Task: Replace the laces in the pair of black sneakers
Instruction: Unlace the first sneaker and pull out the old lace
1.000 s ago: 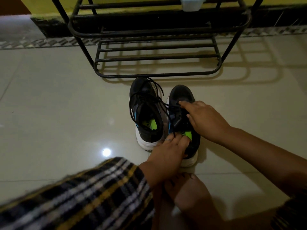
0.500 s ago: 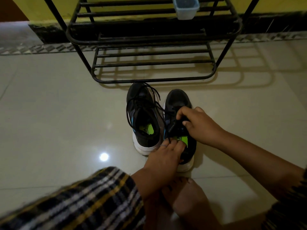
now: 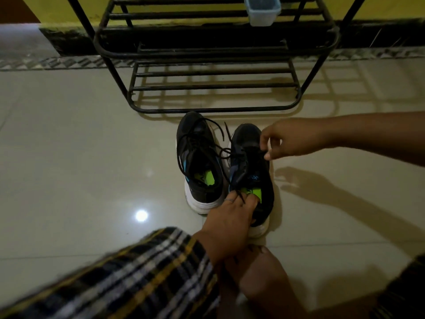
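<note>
the pair of black sneakers stands side by side on the pale tiled floor [image 3: 76, 157], toes toward 12 o'clock, heels toward the person. the right sneaker [image 3: 251, 171] is the one in hand; the left sneaker [image 3: 199, 162] touches it at 9 o'clock and is untouched, its lace loose. a thin black lace [image 3: 224, 153] runs slack across the gap between the two shoes.

the left hand [image 3: 226, 217] rests at the heel opening of the right sneaker, at 6 o'clock, fingers curled into the collar over the green insole, steadying it. the right hand [image 3: 289, 140] hovers at the shoe's 2 o'clock edge, thumb and forefinger drawn together; it seems to pinch a lace strand, though the dim light makes that hard to confirm.

as a judgement, the lace is light, limp and prone to snag in the eyelets, so it is best taken near its stiff tip and drawn out one crossing at a time. the shoe is light and soft in the upper, firm at the sole, and will slide on glossy tile unless held at the heel.

at 12 o'clock stands a black metal shoe rack [image 3: 213, 54], with a small pale plastic tub [image 3: 262, 10] on an upper shelf. a plaid sleeve [image 3: 138, 277] fills the near edge.
</note>
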A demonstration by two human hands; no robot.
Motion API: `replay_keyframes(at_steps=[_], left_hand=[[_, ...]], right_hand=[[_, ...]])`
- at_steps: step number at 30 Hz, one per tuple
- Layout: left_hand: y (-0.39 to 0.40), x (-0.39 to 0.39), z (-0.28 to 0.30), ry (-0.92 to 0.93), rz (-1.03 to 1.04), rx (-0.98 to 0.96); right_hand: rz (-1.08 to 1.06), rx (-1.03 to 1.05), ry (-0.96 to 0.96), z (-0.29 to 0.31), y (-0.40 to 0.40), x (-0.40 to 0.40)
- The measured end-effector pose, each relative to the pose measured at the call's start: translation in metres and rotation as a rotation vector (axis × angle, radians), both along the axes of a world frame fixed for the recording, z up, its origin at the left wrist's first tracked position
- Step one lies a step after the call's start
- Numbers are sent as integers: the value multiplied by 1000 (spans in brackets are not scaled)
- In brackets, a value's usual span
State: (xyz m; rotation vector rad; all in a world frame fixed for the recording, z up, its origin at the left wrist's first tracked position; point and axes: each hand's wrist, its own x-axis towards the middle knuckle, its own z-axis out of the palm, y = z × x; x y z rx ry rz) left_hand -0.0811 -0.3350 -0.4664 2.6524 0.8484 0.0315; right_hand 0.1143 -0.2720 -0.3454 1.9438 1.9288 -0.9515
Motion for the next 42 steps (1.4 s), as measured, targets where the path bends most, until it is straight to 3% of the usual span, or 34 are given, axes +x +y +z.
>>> replay_keyframes(at_steps=[3, 5, 11, 15, 23, 26, 31, 34, 37, 42], left_hand=[[2, 2, 1, 34, 29, -43], [1, 1, 4, 32, 21, -30], [0, -6, -5, -96, 21, -16], [-1, -3, -7, -111, 27, -7], [0, -4, -9, -73, 6, -2], [0, -3, -8, -77, 19, 28], [0, -3, -12, -106, 19, 29], [0, -3, -12, -90, 25, 24], [1, -3, -12, -91, 17, 24], [1, -4, -10, -90, 10, 47]], right_hand=[[193, 69, -261, -23, 7, -11], [160, 250, -310, -42, 4, -17], [-55, 522, -142, -72, -11, -12], [-196, 531, -141, -78, -12, 6], [-708, 373, -64, -96, -23, 47], [-763, 329, -71, -98, -26, 48], [-666, 463, -49, -87, -18, 27], [-451, 582, 8, -76, -12, 4], [-163, 535, -127, -76, -13, -16], [-95, 561, -199, -80, -20, -26]])
